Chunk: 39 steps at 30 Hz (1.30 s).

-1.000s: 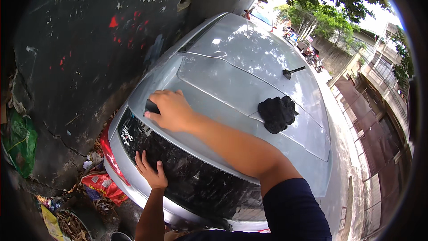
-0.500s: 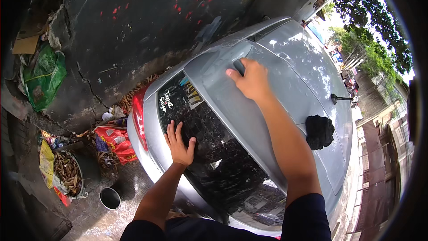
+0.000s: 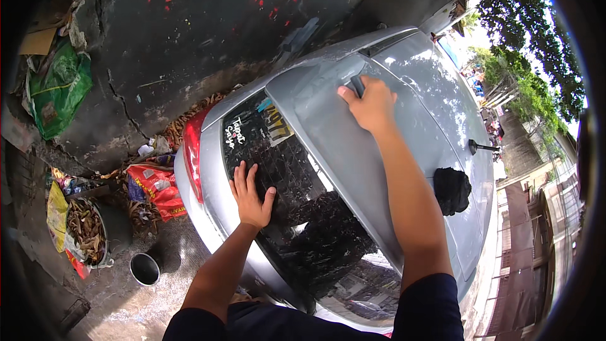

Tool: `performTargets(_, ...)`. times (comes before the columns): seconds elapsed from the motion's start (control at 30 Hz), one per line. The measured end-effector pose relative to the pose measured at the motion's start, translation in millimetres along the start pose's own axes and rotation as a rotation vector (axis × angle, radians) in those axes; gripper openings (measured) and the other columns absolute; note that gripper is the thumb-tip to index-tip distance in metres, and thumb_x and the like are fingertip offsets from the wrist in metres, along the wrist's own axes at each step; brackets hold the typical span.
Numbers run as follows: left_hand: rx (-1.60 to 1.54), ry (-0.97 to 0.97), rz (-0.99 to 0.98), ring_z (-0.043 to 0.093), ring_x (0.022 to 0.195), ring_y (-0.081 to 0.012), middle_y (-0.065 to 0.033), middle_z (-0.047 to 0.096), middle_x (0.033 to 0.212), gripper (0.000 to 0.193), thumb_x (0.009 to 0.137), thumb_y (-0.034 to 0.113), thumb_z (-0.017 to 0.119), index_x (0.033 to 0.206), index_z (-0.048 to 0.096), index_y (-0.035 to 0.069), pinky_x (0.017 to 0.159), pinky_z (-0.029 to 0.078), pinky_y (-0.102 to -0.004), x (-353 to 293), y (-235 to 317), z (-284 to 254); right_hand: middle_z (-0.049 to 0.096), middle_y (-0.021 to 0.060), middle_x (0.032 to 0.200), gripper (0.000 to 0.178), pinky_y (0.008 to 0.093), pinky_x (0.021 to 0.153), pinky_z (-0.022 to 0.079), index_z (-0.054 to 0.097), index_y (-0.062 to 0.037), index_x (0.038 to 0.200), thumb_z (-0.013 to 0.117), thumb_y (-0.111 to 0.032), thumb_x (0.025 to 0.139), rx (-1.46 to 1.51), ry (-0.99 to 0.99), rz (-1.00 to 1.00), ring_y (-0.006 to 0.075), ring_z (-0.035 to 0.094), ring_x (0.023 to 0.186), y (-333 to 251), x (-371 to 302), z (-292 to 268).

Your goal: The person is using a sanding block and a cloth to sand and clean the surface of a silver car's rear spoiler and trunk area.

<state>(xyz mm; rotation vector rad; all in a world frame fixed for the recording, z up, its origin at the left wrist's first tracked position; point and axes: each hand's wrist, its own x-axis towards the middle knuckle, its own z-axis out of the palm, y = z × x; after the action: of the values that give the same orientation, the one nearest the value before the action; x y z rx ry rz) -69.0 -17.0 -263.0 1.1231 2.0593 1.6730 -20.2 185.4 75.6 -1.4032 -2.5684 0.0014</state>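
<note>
- Outdoors: a silver car beside a dark wall.
- Right hand grips a dark block on the car's rear edge.
- Left hand lies spread on the rear window.
- White lettering in 2 lines and a yellowish panel with dark characters show there.

My left hand lies on the back window of the car. Farther up and to the right, my right hand holds a block on the car's top. Right of that hand, a cloth sits on the top, with the antenna just past it. A wall is left of the car. Down on my left, a bucket is near a tub with leaves in it.
</note>
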Motion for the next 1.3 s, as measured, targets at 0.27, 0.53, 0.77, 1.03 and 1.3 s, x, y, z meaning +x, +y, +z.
performTargets(0.27, 0.007, 0.029, 0.006, 0.02, 0.162, -0.0458, -0.0225, 0.026, 0.174, 0.075, 0.1, 0.047, 0.064, 0.162, 0.041, 0.01, 0.13, 0.006, -0.0621, 5.5, 0.6, 4.7, 0.072, 0.0172, 0.082, 0.038, 0.0529, 0.093, 0.043, 0.07, -0.0011, 0.089, 0.083, -0.037, 0.09, 0.114, 0.055, -0.128, 0.0381, 0.069, 0.094, -18.2, -21.9, 18.9)
performTargets(0.53, 0.015, 0.007, -0.004, 0.019, 0.162, -0.0459, -0.0224, 0.026, 0.174, 0.076, 0.099, 0.046, 0.065, 0.161, 0.042, 0.01, 0.13, 0.006, -0.0624, -1.0, 1.2, -7.5, 0.063, 0.0102, 0.075, 0.034, 0.0399, 0.068, 0.044, 0.075, -0.0014, 0.096, 0.088, -0.032, 0.088, 0.311, 0.104, -0.511, 0.0214, 0.058, 0.073, -13.2, -92.8, 17.4)
performTargets(0.77, 0.002, -0.005, -0.006, 0.019, 0.162, -0.0467, -0.023, 0.026, 0.174, 0.076, 0.1, 0.048, 0.063, 0.162, 0.041, 0.01, 0.13, 0.005, -0.0625, 2.1, -1.7, 0.4, 0.07, 0.0082, 0.088, 0.039, 0.0482, 0.095, 0.039, 0.071, -0.0063, 0.091, 0.087, -0.042, 0.086, 0.258, -0.043, -0.244, 0.0315, 0.063, 0.097, -29.4, -38.7, 37.3)
performTargets(1.03, 0.021, -0.013, 0.007, 0.02, 0.162, -0.0467, -0.0236, 0.026, 0.174, 0.077, 0.1, 0.049, 0.063, 0.162, 0.041, 0.01, 0.13, 0.007, -0.0632, -0.7, 4.1, 1.8, 0.067, 0.0127, 0.077, 0.04, 0.0404, 0.071, 0.05, 0.072, 0.0008, 0.094, 0.09, -0.035, 0.086, 0.148, 0.102, -0.371, 0.0231, 0.061, 0.073, -25.1, -56.6, 25.2)
performTargets(1.3, 0.023, 0.032, -0.01, 0.019, 0.162, -0.0461, -0.0227, 0.026, 0.174, 0.076, 0.1, 0.049, 0.062, 0.162, 0.041, 0.01, 0.13, 0.007, -0.0632, -0.7, -8.1, -9.0, 0.064, 0.003, 0.083, 0.036, 0.0444, 0.092, 0.037, 0.07, -0.0109, 0.086, 0.09, -0.04, 0.083, 0.22, -0.157, -0.231, 0.0277, 0.056, 0.091, 41.5, -178.6, -27.4)
